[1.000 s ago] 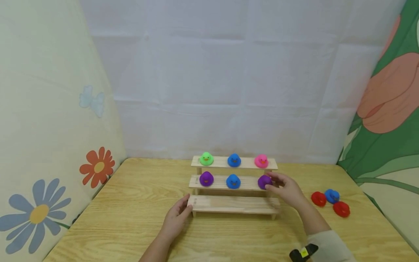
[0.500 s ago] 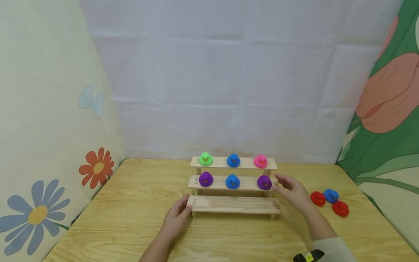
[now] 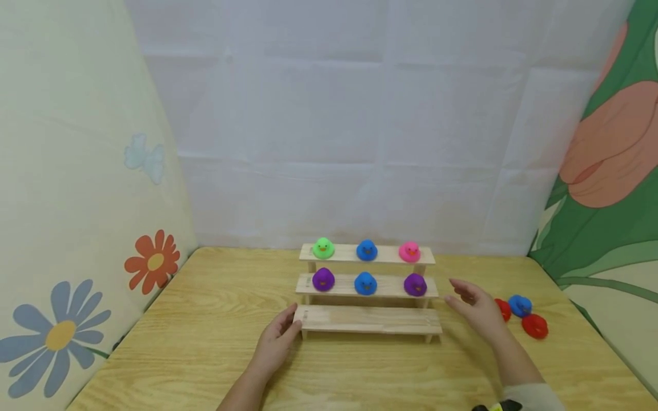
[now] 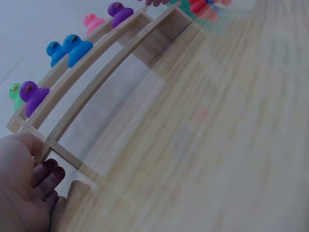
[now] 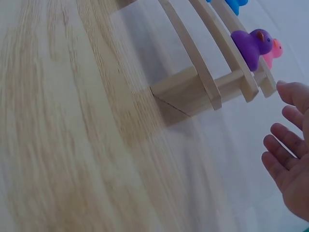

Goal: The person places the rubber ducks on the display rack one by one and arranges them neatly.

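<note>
A three-step wooden display stand (image 3: 370,321) stands on the table. Its top step carries a green rubber duck (image 3: 323,248), a blue duck (image 3: 367,250) and a pink duck (image 3: 409,252). On the middle step sit a left purple duck (image 3: 323,279), another blue duck (image 3: 365,283) and a right purple duck (image 3: 415,285); the lowest step is bare. My left hand (image 3: 274,341) holds the left end of the lowest step, thumb at the board and fingers curled below it in the left wrist view. My right hand (image 5: 294,150) holds nothing, fingers apart, just right of the stand.
Right of the right hand, a blue duck (image 3: 520,306) and a red duck (image 3: 535,326) lie on the wooden table (image 3: 205,319); another red duck (image 3: 503,309) is partly hidden behind that hand. A white cloth (image 3: 329,142) hangs behind, with flowered panels at both sides.
My right hand has let go of the right purple duck on the middle step and moved right, away from the stand, towards the loose ducks. My left hand has stayed at the lowest step.
</note>
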### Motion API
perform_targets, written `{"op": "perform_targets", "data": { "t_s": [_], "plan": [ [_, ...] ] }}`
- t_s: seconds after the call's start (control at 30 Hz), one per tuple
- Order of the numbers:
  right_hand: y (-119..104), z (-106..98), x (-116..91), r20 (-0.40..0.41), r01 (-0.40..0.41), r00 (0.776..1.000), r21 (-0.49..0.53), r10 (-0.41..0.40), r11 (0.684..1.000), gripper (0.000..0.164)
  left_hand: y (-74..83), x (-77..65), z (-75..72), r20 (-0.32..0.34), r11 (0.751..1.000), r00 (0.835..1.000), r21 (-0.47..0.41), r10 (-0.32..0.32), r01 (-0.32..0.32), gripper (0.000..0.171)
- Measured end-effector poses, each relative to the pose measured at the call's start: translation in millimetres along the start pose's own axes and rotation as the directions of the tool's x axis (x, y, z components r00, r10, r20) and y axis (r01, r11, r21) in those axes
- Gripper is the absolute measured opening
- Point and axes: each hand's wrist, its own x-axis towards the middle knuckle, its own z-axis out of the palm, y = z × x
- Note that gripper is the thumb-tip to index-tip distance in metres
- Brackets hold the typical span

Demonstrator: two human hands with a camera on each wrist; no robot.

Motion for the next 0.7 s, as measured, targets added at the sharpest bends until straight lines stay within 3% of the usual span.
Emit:
{"op": "perform_targets", "data": {
  "t_s": [0.43, 0.7],
  "plan": [
    [22, -21, -9, -0.053, -0.013, 0.999, -0.016, 0.012, 1.000, 0.064, -2.6, 0.4, -0.1, 0.005, 1.000, 1.000, -0.001, 0.018, -0.018, 0.050],
    [34, -34, -12, -0.082, -0.087, 0.993, -0.018, 0.085, 0.996, 0.069, -2.8, -0.3, 0.2, 0.004, 1.000, 1.000, -0.010, 0.018, -0.018, 0.050]
  ]
}}
